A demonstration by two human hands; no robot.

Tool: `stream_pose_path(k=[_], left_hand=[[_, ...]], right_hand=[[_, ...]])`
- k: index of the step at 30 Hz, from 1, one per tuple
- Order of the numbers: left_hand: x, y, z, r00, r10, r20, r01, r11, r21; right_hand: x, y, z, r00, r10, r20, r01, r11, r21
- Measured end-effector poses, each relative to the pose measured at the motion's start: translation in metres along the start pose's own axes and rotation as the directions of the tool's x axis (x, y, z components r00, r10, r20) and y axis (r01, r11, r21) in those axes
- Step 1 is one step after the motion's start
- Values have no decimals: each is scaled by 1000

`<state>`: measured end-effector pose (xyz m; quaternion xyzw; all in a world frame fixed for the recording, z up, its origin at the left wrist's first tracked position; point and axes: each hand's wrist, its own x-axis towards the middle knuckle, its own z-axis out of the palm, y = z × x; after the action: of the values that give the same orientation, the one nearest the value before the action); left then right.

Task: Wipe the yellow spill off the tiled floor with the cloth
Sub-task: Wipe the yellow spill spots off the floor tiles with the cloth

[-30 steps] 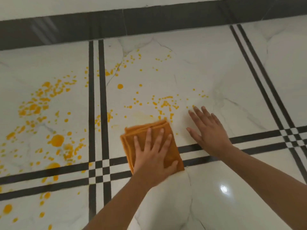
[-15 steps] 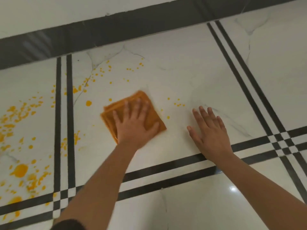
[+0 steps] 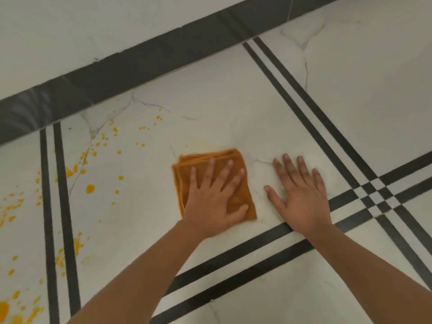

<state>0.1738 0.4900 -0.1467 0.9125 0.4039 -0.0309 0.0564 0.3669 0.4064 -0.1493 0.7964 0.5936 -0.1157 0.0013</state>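
Note:
A folded orange cloth (image 3: 187,169) lies flat on the white marble floor tile (image 3: 210,118). My left hand (image 3: 215,199) presses on it with spread, straight fingers, covering its near half. My right hand (image 3: 301,195) rests flat on the bare tile just right of the cloth, fingers spread. Yellow spill drops (image 3: 90,189) dot the tile left of the cloth, with denser splashes (image 3: 14,309) at the far left and bottom left. A faint yellow smear (image 3: 203,143) shows just beyond the cloth.
Black double stripes (image 3: 60,206) cross the floor at left, along the near side and at right. A dark skirting band (image 3: 163,57) runs along the white wall at the back.
My left hand has slid the cloth to the right, next to my right hand; the drops that lay between them are gone. The view has shifted right, so the spill sits further left.

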Motion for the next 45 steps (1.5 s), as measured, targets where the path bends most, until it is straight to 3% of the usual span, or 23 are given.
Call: stream_pose_path(k=[2,5,7,9,11,12,14,16,17,18,21,22,25,26,31,33,35,36,37,39,41,42,45], left_hand=[[14,-19,-2,992,126,1,-126,992,12],[51,-30,-7,954,-298,22,299,952,-62],[44,-6,-7,936,-353,-5,351,934,-63],[11,15,0,997,-79,-13,79,997,-25],[-7,3,6,980,197,6,-197,979,47],[0,-14,6,970,243,1,-242,967,78],[23,-36,3,999,24,-48,-21,998,58],[37,-29,-3,944,-330,-24,329,944,-30],[34,-17,-3,922,-386,-21,385,921,-51],[24,-4,-2,939,-344,-24,342,937,-66],[-4,4,3,999,49,-3,-49,999,25],[4,-7,2,997,74,4,-74,997,35],[21,-19,-3,933,-359,16,359,931,-67],[14,-10,-2,908,-419,1,418,905,-79],[-67,-11,5,1000,2,6,-2,1000,3],[-52,-41,4,983,-180,-32,181,983,13],[-45,-44,-1,882,-470,21,470,879,-77],[-53,-34,-1,858,-513,9,512,856,-71],[-74,-20,0,876,-482,-6,480,874,-81],[-126,-1,8,976,-219,2,219,975,-46],[-145,-17,10,1000,0,26,0,1000,16],[-146,-36,12,1000,15,25,-16,999,45],[-119,-48,9,933,-360,9,360,933,-12]], right_hand=[[-1,-1,-1,1000,4,-14,-4,1000,9],[0,-1,-2,1000,-2,-5,2,999,37],[1,-1,-2,1000,2,-8,-2,999,49],[0,-1,-3,1000,6,-15,-5,998,55],[0,0,-3,1000,4,-10,-3,998,64],[0,0,-3,1000,-1,-10,2,997,71],[1,0,-3,1000,-7,-26,9,996,89],[1,0,-3,1000,-2,-14,3,996,93],[1,0,-3,1000,-1,-9,2,996,88],[0,0,-3,1000,-6,-10,7,997,81],[0,0,-4,1000,-7,-4,7,998,66],[1,-1,-4,1000,-11,3,11,998,65],[-3,-3,-4,1000,-8,11,7,996,93],[-5,-3,-6,1000,-1,21,-1,995,101],[-38,-50,3,992,-113,57,106,987,123],[-47,-65,12,988,-156,20,153,983,101],[-48,-69,16,989,-150,14,148,985,86],[-48,-71,15,987,-161,9,159,984,80],[-49,-74,17,983,-185,0,184,980,71],[-53,-80,19,979,-203,12,202,977,64],[-59,-86,19,979,-203,7,202,976,79],[-67,-93,24,972,-235,19,233,969,85],[-72,-91,26,979,-201,38,197,975,101]])
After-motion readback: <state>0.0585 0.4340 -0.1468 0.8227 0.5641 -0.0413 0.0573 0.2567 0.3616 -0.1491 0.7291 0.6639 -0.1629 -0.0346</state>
